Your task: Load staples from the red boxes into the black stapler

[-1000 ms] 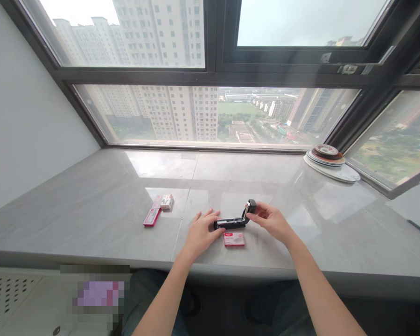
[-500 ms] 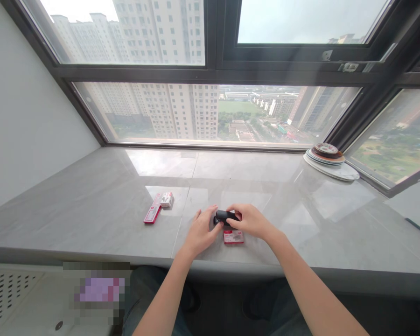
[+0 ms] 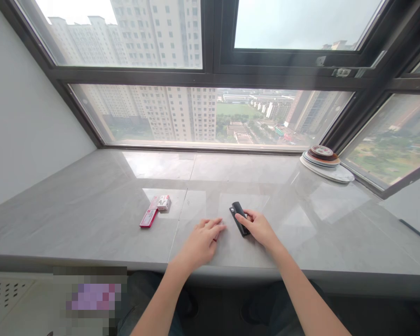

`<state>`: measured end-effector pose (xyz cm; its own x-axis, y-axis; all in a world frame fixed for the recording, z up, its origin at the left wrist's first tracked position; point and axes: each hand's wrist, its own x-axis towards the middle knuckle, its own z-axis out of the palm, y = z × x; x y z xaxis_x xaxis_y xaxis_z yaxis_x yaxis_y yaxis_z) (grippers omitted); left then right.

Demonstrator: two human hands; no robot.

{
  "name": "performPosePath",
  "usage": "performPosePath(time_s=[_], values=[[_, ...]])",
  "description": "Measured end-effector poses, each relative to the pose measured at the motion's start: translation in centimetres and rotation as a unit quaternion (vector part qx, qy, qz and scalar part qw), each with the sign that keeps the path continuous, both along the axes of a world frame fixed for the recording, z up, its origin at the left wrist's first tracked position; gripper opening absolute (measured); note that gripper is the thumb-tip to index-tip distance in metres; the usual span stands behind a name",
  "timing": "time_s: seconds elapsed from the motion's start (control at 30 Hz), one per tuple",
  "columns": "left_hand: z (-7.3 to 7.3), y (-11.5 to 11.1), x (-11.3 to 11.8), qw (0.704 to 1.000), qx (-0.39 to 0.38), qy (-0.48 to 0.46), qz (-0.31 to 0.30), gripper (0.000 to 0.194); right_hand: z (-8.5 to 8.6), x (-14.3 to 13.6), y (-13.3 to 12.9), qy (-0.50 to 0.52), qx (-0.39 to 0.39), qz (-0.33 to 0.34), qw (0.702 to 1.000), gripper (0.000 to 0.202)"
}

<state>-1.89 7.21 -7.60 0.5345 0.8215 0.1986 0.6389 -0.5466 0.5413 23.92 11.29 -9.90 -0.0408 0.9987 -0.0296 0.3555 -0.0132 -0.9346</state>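
A black stapler-like object [image 3: 238, 219] is tilted at the middle of the grey counter, gripped by my right hand [image 3: 261, 229] between thumb and fingers. To its left, my left hand [image 3: 203, 240] lies low over the counter with its fingers curved over something mostly hidden; a bit of red shows beneath the fingers. Further left lie a flat red and white box [image 3: 149, 218] and a small white box [image 3: 164, 202], side by side.
A stack of plates [image 3: 327, 164] stands at the back right of the counter [image 3: 101, 200], by the window frame. A white perforated surface [image 3: 7, 298] is below the counter's front edge at left.
The black object has turned and moved right in my right hand. My left hand has come away from it and down over the spot where the small red and white box lay.
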Motion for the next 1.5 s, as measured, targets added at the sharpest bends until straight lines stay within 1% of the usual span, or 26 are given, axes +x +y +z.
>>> performPosePath(time_s=[0.07, 0.1, 0.17, 0.27, 0.4, 0.53, 0.6, 0.63, 0.67, 0.7, 0.73, 0.77, 0.8, 0.83, 0.87, 0.9, 0.93, 0.97, 1.0, 1.07, 1.13, 1.2, 1.23, 1.33, 1.43, 1.5], values=[[0.1, 1.1, -1.9, 0.999, -0.019, 0.0, 0.045, 0.074, -0.4, -0.5, -1.1, 0.04, -0.029, 0.006, 0.999, 0.062], [0.2, 1.6, -2.6, 0.998, -0.036, -0.008, 0.054, 0.078, -0.5, -0.9, -1.5, 0.059, -0.045, 0.015, 0.997, 0.063], [0.5, 2.3, -3.1, 0.996, -0.073, -0.029, 0.052, 0.086, -0.6, -1.9, -2.2, 0.088, -0.064, 0.028, 0.994, 0.066], [0.9, 2.7, -2.4, 0.993, -0.108, -0.046, 0.026, 0.091, -0.7, -3.6, -2.5, 0.089, -0.057, 0.02, 0.994, 0.067], [1.0, 2.4, -1.0, 0.993, -0.108, -0.045, 0.007, 0.096, -0.5, -4.8, -2.4, 0.074, -0.038, 0.019, 0.996, 0.064], [0.5, 1.7, -0.5, 0.994, -0.085, -0.068, 0.015, 0.096, -0.3, -5.0, -2.5, 0.071, -0.032, 0.012, 0.997, 0.064], [0.2, 1.6, -0.8, 0.993, -0.062, -0.091, 0.034, 0.09, -0.4, -5.0, -2.6, 0.068, -0.036, 0.002, 0.997, 0.065], [0.1, 1.6, -1.3, 0.992, -0.041, -0.102, 0.063, 0.082, -0.4, -5.0, -2.6, 0.067, -0.039, -0.005, 0.997, 0.066], [0.0, 1.7, -2.0, 0.987, -0.013, -0.109, 0.114, 0.07, -0.5, -5.0, -2.6, 0.066, -0.042, -0.013, 0.997, 0.067], [-0.2, 1.9, -3.0, 0.975, 0.021, -0.109, 0.193, 0.057, -0.5, -5.1, -2.6, 0.066, -0.045, -0.02, 0.997, 0.067], [-0.3, 2.0, -4.4, 0.949, 0.055, -0.1, 0.294, 0.048, -0.5, -5.1, -2.7, 0.067, -0.048, -0.023, 0.996, 0.068], [-0.5, 2.2, -6.0, 0.908, 0.084, -0.082, 0.403, 0.046, -0.5, -5.1, -2.7, 0.068, -0.049, -0.025, 0.996, 0.068], [-0.8, 2.3, -7.9, 0.853, 0.101, -0.06, 0.508, 0.051, -0.5, -5.1, -2.7, 0.071, -0.049, -0.025, 0.996, 0.068], [-1.1, 2.3, -9.8, 0.804, 0.103, -0.037, 0.584, 0.063, -0.5, -5.1, -2.7, 0.073, -0.048, -0.023, 0.996, 0.067], [-1.4, 2.3, -11.6, 0.783, 0.091, -0.016, 0.615, 0.075, -0.5, -5.1, -2.8, 0.075, -0.047, -0.021, 0.996, 0.067], [-1.7, 2.1, -13.2, 0.784, 0.07, 0.006, 0.616, 0.08, -0.4, -5.1, -2.8, 0.077, -0.046, -0.019, 0.996, 0.066], [-1.9, 1.8, -14.5, 0.801, 0.046, 0.034, 0.595, 0.078, -0.4, -5.1, -2.8, 0.078, -0.046, -0.019, 0.996, 0.067], [-2.1, 1.5, -15.3, 0.825, 0.023, 0.064, 0.561, 0.073, -0.4, -5.0, -2.8, 0.078, -0.046, -0.019, 0.996, 0.067], [-2.2, 1.0, -15.7, 0.848, 0.002, 0.091, 0.522, 0.066, -0.4, -5.0, -2.8, 0.077, -0.047, -0.02, 0.996, 0.068], [-2.2, 0.0, -15.3, 0.884, -0.024, 0.126, 0.449, 0.058, -0.5, -5.1, -2.8, 0.074, -0.048, -0.024, 0.996, 0.069], [-1.8, -1.0, -13.9, 0.919, -0.039, 0.116, 0.375, 0.061, -0.5, -5.1, -2.8, 0.071, -0.049, -0.026, 0.996, 0.069], [-1.2, -1.5, -12.3, 0.95, -0.058, 0.076, 0.298, 0.062, -0.6, -5.1, -2.8, 0.069, -0.05, -0.027, 0.996, 0.07], [-0.8, -1.6, -11.5, 0.961, -0.067, 0.053, 0.265, 0.061, -0.6, -5.1, -2.8, 0.068, -0.051, -0.026, 0.996, 0.07], [0.3, -0.7, -9.0, 0.976, -0.073, -0.01, 0.204, 0.054, -0.6, -5.0, -2.9, 0.066, -0.051, -0.024, 0.996, 0.071], [1.2, 0.9, -5.7, 0.988, -0.039, -0.067, 0.136, 0.051, -0.6, -5.0, -3.0, 0.063, -0.049, -0.02, 0.997, 0.071], [1.4, 1.9, -3.4, 0.994, -0.022, -0.075, 0.076, 0.05, -0.5, -5.0, -3.0, 0.06, -0.047, -0.015, 0.997, 0.071]])
